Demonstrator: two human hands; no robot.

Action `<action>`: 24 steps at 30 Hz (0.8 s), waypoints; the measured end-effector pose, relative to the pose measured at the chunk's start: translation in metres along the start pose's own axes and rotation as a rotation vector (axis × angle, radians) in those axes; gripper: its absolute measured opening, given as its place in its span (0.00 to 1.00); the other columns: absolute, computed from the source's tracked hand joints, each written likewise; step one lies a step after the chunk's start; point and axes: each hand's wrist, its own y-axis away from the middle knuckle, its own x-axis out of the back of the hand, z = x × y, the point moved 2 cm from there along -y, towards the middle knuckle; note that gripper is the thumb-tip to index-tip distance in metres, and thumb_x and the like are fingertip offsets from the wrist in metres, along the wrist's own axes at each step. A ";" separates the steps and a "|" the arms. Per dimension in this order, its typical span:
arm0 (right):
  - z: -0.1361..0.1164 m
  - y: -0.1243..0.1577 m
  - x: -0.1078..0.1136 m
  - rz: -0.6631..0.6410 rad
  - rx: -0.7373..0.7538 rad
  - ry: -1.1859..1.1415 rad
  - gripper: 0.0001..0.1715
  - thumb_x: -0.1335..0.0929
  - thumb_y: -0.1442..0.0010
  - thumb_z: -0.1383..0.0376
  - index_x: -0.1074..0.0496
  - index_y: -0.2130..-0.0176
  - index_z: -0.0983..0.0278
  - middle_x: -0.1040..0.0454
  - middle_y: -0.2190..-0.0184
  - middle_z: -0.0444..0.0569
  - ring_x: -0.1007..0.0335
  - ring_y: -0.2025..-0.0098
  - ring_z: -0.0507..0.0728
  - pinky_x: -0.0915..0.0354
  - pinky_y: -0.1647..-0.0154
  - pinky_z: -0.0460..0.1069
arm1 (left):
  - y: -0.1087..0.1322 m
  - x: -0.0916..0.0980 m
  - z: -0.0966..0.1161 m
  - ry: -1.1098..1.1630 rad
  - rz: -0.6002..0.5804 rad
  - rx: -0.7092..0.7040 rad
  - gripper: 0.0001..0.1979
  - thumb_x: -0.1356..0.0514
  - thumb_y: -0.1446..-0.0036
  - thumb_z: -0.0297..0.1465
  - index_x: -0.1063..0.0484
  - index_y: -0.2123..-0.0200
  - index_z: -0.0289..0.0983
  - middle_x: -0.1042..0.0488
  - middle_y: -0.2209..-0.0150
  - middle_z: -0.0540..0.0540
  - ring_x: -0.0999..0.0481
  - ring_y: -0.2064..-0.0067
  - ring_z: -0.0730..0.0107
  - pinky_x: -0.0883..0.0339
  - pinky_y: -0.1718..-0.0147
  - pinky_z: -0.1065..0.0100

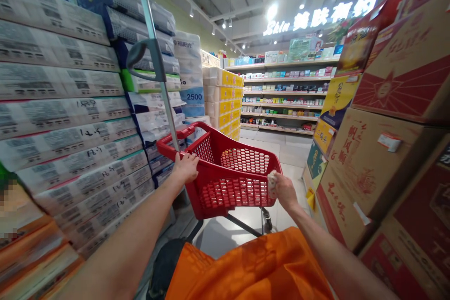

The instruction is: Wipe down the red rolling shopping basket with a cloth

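Red basket trolley (pixel 228 183), in aisle between tissue packs (pixel 70 150) and cartons (pixel 369 164), judged light, rigid, best held at rim: left hand (pixel 185 167) curls over it, right hand (pixel 285 192) pinches a white wad (pixel 272 183) there.

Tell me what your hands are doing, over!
Left hand gripping red cart rim. Right hand at rim, pinching white wad. Cardboard boxes close on right.
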 end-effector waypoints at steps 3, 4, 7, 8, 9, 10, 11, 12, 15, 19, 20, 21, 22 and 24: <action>0.021 -0.001 0.004 0.019 -0.085 0.051 0.25 0.44 0.50 0.73 0.35 0.52 0.67 0.28 0.61 0.53 0.35 0.59 0.57 0.41 0.56 0.53 | 0.002 0.002 0.010 0.019 0.017 0.004 0.27 0.45 0.52 0.36 0.39 0.47 0.39 0.42 0.42 0.39 0.48 0.40 0.51 0.62 0.45 0.42; 0.020 -0.003 0.002 0.017 -0.106 0.063 0.26 0.43 0.50 0.73 0.35 0.51 0.67 0.29 0.60 0.54 0.35 0.58 0.58 0.41 0.55 0.53 | 0.004 0.003 0.014 0.022 0.024 0.005 0.28 0.44 0.53 0.38 0.39 0.47 0.39 0.42 0.42 0.39 0.49 0.40 0.50 0.62 0.45 0.42; -0.008 -0.009 -0.008 -0.011 -0.126 0.074 0.25 0.44 0.47 0.71 0.37 0.49 0.69 0.32 0.54 0.56 0.38 0.53 0.58 0.43 0.52 0.53 | 0.010 0.004 0.026 0.020 0.030 -0.016 0.30 0.43 0.54 0.40 0.40 0.46 0.39 0.43 0.41 0.39 0.50 0.40 0.50 0.63 0.45 0.42; -0.022 -0.011 -0.013 -0.031 -0.105 0.079 0.25 0.44 0.45 0.70 0.38 0.49 0.70 0.33 0.52 0.57 0.40 0.51 0.59 0.44 0.50 0.53 | 0.012 0.004 0.030 0.021 0.030 -0.019 0.31 0.44 0.54 0.40 0.41 0.45 0.39 0.44 0.41 0.39 0.50 0.40 0.50 0.63 0.45 0.42; -0.037 -0.012 -0.017 -0.054 -0.070 0.088 0.24 0.44 0.44 0.69 0.38 0.48 0.70 0.35 0.50 0.57 0.42 0.48 0.59 0.46 0.48 0.54 | 0.014 0.003 0.034 0.024 0.029 -0.015 0.31 0.44 0.53 0.40 0.42 0.45 0.38 0.45 0.40 0.39 0.52 0.39 0.50 0.64 0.45 0.41; -0.051 -0.013 -0.021 -0.079 -0.024 0.101 0.24 0.43 0.43 0.67 0.39 0.47 0.70 0.37 0.48 0.58 0.44 0.46 0.60 0.48 0.46 0.55 | 0.016 0.002 0.038 0.027 0.033 -0.007 0.32 0.44 0.53 0.40 0.43 0.44 0.38 0.46 0.40 0.39 0.53 0.39 0.51 0.64 0.45 0.41; -0.062 -0.014 -0.023 -0.100 0.021 0.114 0.25 0.41 0.43 0.65 0.39 0.47 0.70 0.38 0.47 0.59 0.47 0.44 0.61 0.50 0.45 0.56 | 0.017 0.001 0.042 0.028 0.043 0.000 0.32 0.44 0.53 0.39 0.44 0.44 0.38 0.47 0.39 0.40 0.54 0.38 0.51 0.64 0.45 0.41; -0.068 -0.014 -0.024 -0.112 0.054 0.124 0.26 0.39 0.44 0.64 0.39 0.47 0.69 0.39 0.46 0.59 0.48 0.43 0.62 0.51 0.44 0.57 | 0.019 -0.001 0.045 0.027 0.059 0.007 0.33 0.44 0.53 0.38 0.45 0.43 0.38 0.48 0.39 0.40 0.55 0.38 0.51 0.65 0.45 0.40; -0.063 -0.017 -0.017 -0.109 0.039 0.080 0.26 0.35 0.48 0.64 0.37 0.48 0.65 0.36 0.48 0.55 0.44 0.46 0.62 0.50 0.45 0.57 | 0.022 -0.008 0.053 0.010 0.116 0.007 0.34 0.43 0.55 0.34 0.46 0.42 0.39 0.50 0.38 0.40 0.55 0.38 0.51 0.65 0.45 0.40; -0.016 -0.034 0.009 -0.044 -0.163 -0.032 0.17 0.41 0.43 0.65 0.31 0.56 0.65 0.29 0.59 0.50 0.34 0.58 0.55 0.42 0.56 0.48 | 0.023 -0.014 0.060 -0.001 0.167 -0.006 0.35 0.44 0.56 0.31 0.47 0.42 0.38 0.50 0.38 0.40 0.56 0.38 0.52 0.66 0.45 0.40; -0.004 -0.040 0.016 -0.008 -0.221 -0.026 0.19 0.44 0.41 0.65 0.32 0.54 0.67 0.30 0.59 0.52 0.34 0.59 0.56 0.41 0.58 0.48 | 0.024 -0.015 0.061 -0.001 0.168 -0.003 0.35 0.44 0.55 0.31 0.48 0.42 0.37 0.50 0.38 0.40 0.56 0.38 0.51 0.66 0.44 0.40; 0.008 -0.046 0.023 0.034 -0.274 -0.009 0.23 0.47 0.40 0.65 0.35 0.51 0.69 0.31 0.57 0.55 0.35 0.58 0.56 0.42 0.58 0.48 | 0.024 -0.015 0.062 -0.002 0.165 0.002 0.35 0.45 0.55 0.32 0.48 0.42 0.36 0.50 0.38 0.41 0.57 0.38 0.51 0.66 0.44 0.40; 0.018 -0.050 0.027 0.073 -0.321 0.007 0.25 0.50 0.39 0.66 0.39 0.47 0.72 0.33 0.54 0.58 0.37 0.55 0.58 0.43 0.56 0.49 | 0.025 -0.014 0.063 -0.003 0.160 0.010 0.35 0.45 0.55 0.33 0.48 0.41 0.36 0.51 0.38 0.41 0.58 0.38 0.51 0.66 0.44 0.40; 0.034 -0.053 0.030 0.110 -0.375 0.028 0.27 0.49 0.41 0.68 0.45 0.44 0.73 0.38 0.50 0.60 0.41 0.51 0.59 0.44 0.53 0.50 | 0.026 -0.013 0.065 -0.005 0.150 0.027 0.35 0.46 0.54 0.34 0.49 0.41 0.35 0.51 0.38 0.42 0.59 0.38 0.52 0.66 0.44 0.41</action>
